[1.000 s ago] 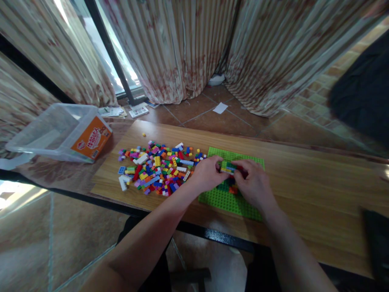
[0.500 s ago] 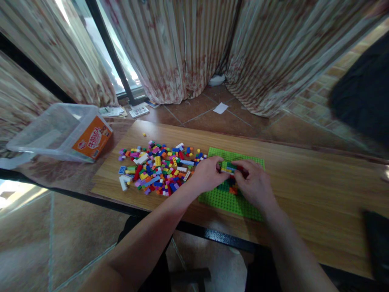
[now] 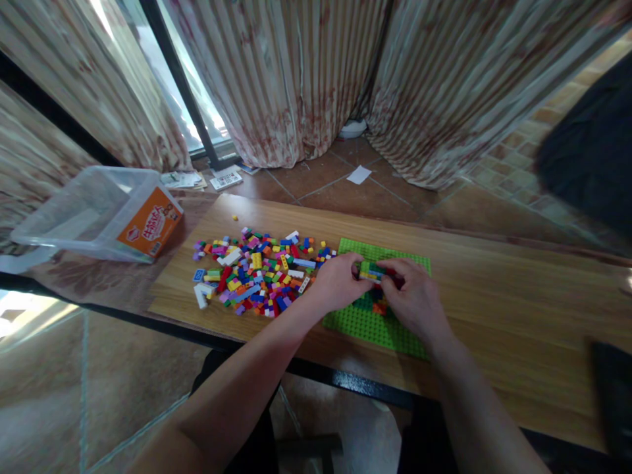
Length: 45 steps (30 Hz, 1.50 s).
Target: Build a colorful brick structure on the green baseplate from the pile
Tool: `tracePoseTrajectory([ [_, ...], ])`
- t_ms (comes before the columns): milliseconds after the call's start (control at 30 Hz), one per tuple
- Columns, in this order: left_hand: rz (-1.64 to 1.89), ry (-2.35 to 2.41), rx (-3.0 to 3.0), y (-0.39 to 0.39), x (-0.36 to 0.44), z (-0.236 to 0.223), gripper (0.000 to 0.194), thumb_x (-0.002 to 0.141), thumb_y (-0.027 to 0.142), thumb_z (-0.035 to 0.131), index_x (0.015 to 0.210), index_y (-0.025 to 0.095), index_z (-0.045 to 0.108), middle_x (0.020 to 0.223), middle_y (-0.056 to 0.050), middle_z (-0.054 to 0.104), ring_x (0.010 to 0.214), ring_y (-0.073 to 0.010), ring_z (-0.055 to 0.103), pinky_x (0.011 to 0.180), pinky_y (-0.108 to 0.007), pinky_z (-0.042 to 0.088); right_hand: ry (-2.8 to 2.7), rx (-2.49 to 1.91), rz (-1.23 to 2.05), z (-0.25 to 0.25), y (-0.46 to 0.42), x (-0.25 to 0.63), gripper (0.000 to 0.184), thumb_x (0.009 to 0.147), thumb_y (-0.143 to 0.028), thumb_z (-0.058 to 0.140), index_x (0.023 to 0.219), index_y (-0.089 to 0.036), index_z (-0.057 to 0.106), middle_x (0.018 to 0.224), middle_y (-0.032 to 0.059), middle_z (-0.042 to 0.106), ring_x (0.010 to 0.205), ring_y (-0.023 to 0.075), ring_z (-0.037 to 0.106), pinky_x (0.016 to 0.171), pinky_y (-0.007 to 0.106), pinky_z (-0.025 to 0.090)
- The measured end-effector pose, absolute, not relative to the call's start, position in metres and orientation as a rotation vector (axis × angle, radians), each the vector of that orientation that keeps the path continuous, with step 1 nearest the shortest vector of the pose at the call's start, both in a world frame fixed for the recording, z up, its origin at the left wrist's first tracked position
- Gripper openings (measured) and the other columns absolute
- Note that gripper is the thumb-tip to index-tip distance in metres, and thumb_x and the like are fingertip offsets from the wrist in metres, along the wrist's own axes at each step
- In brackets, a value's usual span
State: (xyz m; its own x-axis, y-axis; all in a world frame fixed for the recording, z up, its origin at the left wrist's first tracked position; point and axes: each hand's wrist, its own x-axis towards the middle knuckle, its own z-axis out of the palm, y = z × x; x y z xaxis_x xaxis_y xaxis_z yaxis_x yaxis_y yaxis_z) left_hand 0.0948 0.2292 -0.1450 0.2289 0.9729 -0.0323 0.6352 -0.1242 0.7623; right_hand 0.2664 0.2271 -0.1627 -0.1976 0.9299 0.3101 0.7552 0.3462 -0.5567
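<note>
A green studded baseplate (image 3: 380, 334) lies on the wooden table under both hands. On it stands a small structure of multicoloured toy bricks (image 3: 370, 271), with green, yellow and blue on top and orange low at the front. My left hand (image 3: 338, 283) is closed on the structure's left side, thumb and fingers pinched at its edge. From the right, my right hand (image 3: 412, 293) grips the same structure, its fingers curled over the far side. The fingers hide parts of the bricks, and I cannot tell whether any single brick is held apart from the structure.
Left of the baseplate spreads a pile of loose bricks (image 3: 257, 276). A clear plastic bin (image 3: 93, 217) with an orange label stands at the far left. A dark flat object (image 3: 612, 395) sits at the right edge. Curtains (image 3: 306, 85) hang behind the table (image 3: 508, 309).
</note>
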Motion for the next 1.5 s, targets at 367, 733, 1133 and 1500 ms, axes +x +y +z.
tracePoseTrajectory([
  [367,0.646,1.490,1.833,0.2299,0.0948,-0.1461,0.033,0.077,0.030,0.070,0.106,0.015,0.066,0.079,-0.003,0.070,0.073,-0.0176,0.064,0.067,-0.028,0.049,-2.039,-1.436,0.392,-0.1608,0.2263,0.2682,0.031,0.079,-0.017,0.048,0.100,-0.019,0.071,0.102,0.0111,0.069,0.096,0.0282,0.061,0.089,0.050,0.049],
  [733,0.644,1.492,1.829,0.2292,0.0950,-0.1450,0.034,0.077,0.030,0.069,0.107,0.014,0.066,0.080,-0.003,0.070,0.073,-0.0178,0.063,0.067,-0.028,0.049,-2.042,-1.423,0.399,-0.1613,0.2268,0.2691,0.034,0.076,-0.014,0.047,0.100,-0.018,0.071,0.102,0.0112,0.069,0.097,0.0280,0.062,0.091,0.050,0.048],
  [1133,0.633,1.492,1.828,0.2297,0.0949,-0.1446,0.033,0.077,0.031,0.069,0.106,0.015,0.066,0.081,-0.003,0.070,0.075,-0.0180,0.064,0.069,-0.028,0.050,-2.030,-1.398,0.473,-0.1613,0.2275,0.2720,0.033,0.076,-0.016,0.050,0.101,-0.022,0.071,0.103,0.0088,0.069,0.098,0.0270,0.062,0.091,0.050,0.048],
  [1500,0.625,1.498,1.833,0.2296,0.0950,-0.1434,0.035,0.077,0.030,0.069,0.108,0.014,0.066,0.081,-0.003,0.070,0.075,-0.0179,0.064,0.070,-0.029,0.050,-2.019,-1.403,0.508,-0.1596,0.2278,0.2718,0.032,0.076,-0.017,0.050,0.100,-0.023,0.071,0.104,0.0084,0.068,0.099,0.0270,0.062,0.092,0.051,0.047],
])
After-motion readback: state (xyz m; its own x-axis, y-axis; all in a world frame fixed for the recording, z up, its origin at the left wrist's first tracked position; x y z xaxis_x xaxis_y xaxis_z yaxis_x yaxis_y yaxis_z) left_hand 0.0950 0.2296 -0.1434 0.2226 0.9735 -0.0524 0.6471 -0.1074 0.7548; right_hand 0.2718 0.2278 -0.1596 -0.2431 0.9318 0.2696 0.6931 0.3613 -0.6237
